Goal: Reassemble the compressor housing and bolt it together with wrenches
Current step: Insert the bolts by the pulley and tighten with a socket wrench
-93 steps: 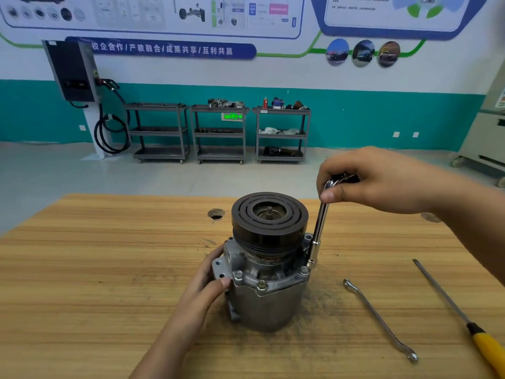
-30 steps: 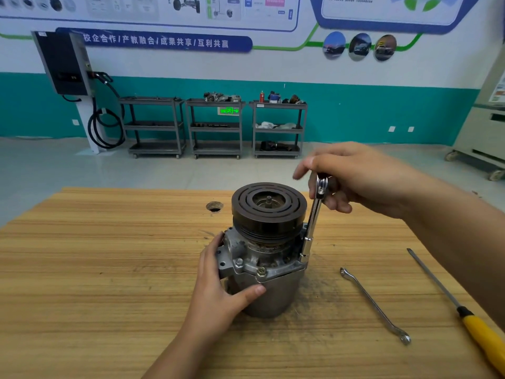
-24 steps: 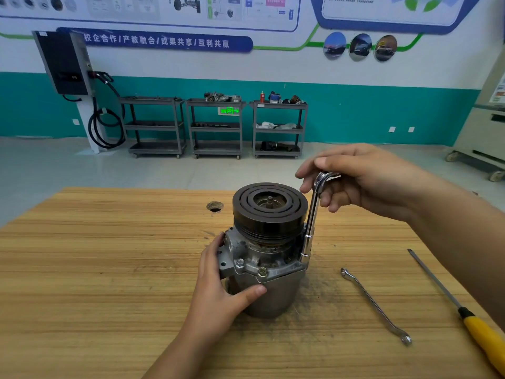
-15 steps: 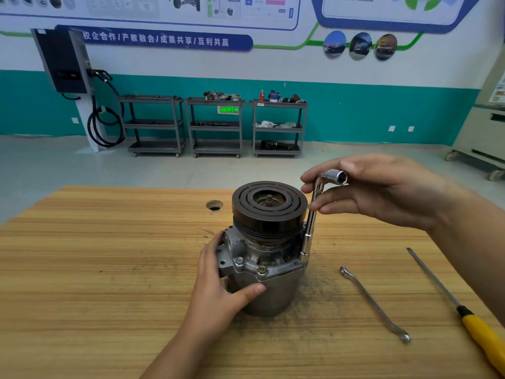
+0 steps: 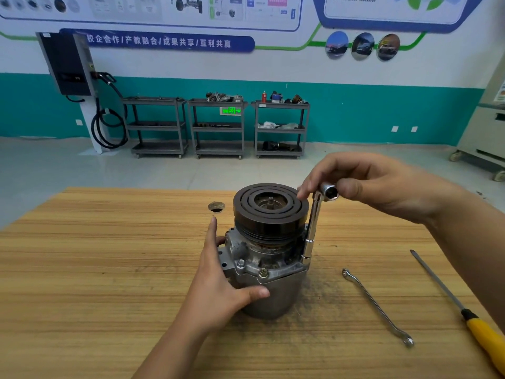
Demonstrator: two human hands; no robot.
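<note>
The grey compressor housing (image 5: 276, 291) stands upright mid-table, its dark grooved pulley (image 5: 270, 212) on top. Two bolts show on the front flange. A chrome L-shaped socket wrench (image 5: 314, 222) stands upright on a bolt at the flange's right corner. My right hand (image 5: 382, 181) pinches the wrench's bent top end between thumb and fingers. My left hand (image 5: 218, 288) wraps the left side of the housing, thumb across its front and index finger pointing up.
A double-ended ring spanner (image 5: 377, 307) lies on the wooden table (image 5: 95, 269) right of the compressor. A yellow-handled screwdriver (image 5: 464, 310) lies further right. A cable hole (image 5: 216, 207) sits behind the compressor. Shelving carts stand at the far wall.
My right hand has turned the wrench's bent top, so its open socket end now points toward me and to the right. My left hand shifted from the flange to a wider hold on the housing.
</note>
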